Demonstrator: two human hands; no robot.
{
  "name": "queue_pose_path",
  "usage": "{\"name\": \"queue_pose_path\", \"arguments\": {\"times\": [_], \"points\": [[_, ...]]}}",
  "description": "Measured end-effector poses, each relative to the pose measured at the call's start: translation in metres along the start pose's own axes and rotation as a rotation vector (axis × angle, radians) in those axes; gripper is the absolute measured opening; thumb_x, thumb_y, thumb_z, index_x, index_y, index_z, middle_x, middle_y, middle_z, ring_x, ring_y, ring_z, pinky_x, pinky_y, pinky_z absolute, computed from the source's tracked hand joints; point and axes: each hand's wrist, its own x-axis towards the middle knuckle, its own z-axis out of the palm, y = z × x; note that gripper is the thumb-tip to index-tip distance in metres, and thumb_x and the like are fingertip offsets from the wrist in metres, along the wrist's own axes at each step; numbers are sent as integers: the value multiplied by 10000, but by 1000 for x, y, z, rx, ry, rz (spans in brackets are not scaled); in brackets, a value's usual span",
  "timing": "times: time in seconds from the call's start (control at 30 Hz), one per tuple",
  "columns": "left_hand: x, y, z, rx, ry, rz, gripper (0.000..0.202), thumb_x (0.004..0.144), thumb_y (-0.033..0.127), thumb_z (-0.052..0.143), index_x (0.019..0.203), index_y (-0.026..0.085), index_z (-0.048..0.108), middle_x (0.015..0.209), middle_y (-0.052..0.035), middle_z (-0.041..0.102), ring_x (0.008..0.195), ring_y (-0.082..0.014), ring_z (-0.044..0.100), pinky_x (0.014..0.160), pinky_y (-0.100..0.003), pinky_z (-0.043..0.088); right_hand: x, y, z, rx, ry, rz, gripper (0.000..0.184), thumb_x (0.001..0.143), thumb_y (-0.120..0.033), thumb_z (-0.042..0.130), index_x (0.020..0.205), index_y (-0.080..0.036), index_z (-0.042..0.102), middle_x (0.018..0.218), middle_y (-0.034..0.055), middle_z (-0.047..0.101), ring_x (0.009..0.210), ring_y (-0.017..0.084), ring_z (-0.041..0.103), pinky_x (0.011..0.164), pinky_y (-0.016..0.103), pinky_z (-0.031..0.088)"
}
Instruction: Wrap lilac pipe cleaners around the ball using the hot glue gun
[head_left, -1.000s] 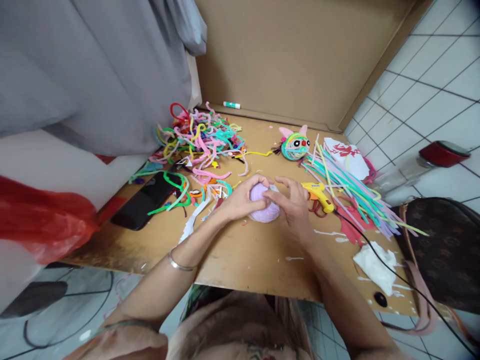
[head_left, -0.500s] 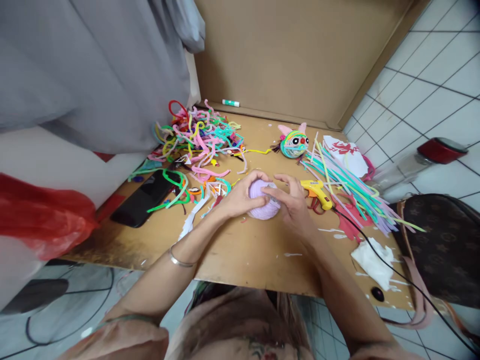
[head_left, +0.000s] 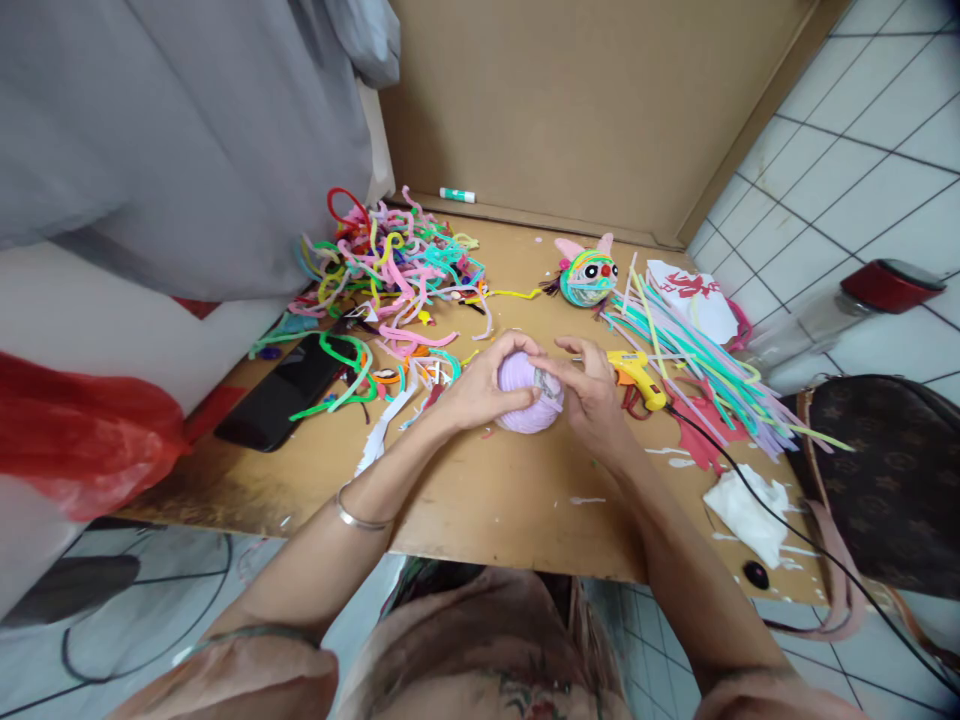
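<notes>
A ball wrapped in lilac pipe cleaner [head_left: 521, 405] is held just above the near middle of the table. A greyish, see-through patch shows on its upper right side. My left hand [head_left: 487, 385] grips the ball from the left, thumb across its front and fingers curled over the back. On the right side, my right hand [head_left: 592, 395] has its index finger laid on the ball's upper edge by the bare patch. Its thumb is mostly hidden, and the lilac strand runs close under these fingers. A yellow hot glue gun [head_left: 637, 378] lies just right of my right hand.
Tangled pipe cleaners [head_left: 405, 265] heap up at the back left, near a black phone [head_left: 277, 395]. Behind my hands sits a finished-looking ball with eyes and pink ears [head_left: 589, 275]. Straight pipe cleaners [head_left: 705, 350], a white tissue [head_left: 750, 510] and a brown bag [head_left: 885, 480] are at right.
The right hand's fingers have shifted from the ball's front toward its upper right edge, uncovering more of the greyish patch. The left hand keeps its hold. The view has moved slightly.
</notes>
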Motion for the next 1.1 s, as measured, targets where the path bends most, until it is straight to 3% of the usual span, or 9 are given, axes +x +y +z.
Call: {"name": "queue_pose_path", "arguments": {"times": [0.53,0.83,1.1], "points": [[0,2,-2,9,14,11,385,698,245,637,1062,186,523,1150,-70,613,1113,-214,582,1030,-369,439,3,-7,-2,95,-48,-68,479,957,-106,375,1123,-377,734,1334,35,522,1255,204,496,1051,439,437],[0,1,-2,53,30,-29,417,695,292,652,1078,192,523,1135,-62,598,1086,-219,569,1010,-368,453,1,2,6,-36,-14,57,488,954,-137,369,1269,-370,660,1327,81,529,1242,263,506,1010,497,428],[0,-1,-1,23,33,-11,424,692,274,656,1089,191,534,1159,-74,615,1116,-227,580,1021,-373,452,3,-1,1,39,1,-40,442,980,-179,361,1187,-358,708,1332,64,534,1246,241,503,1034,480,431]]}}
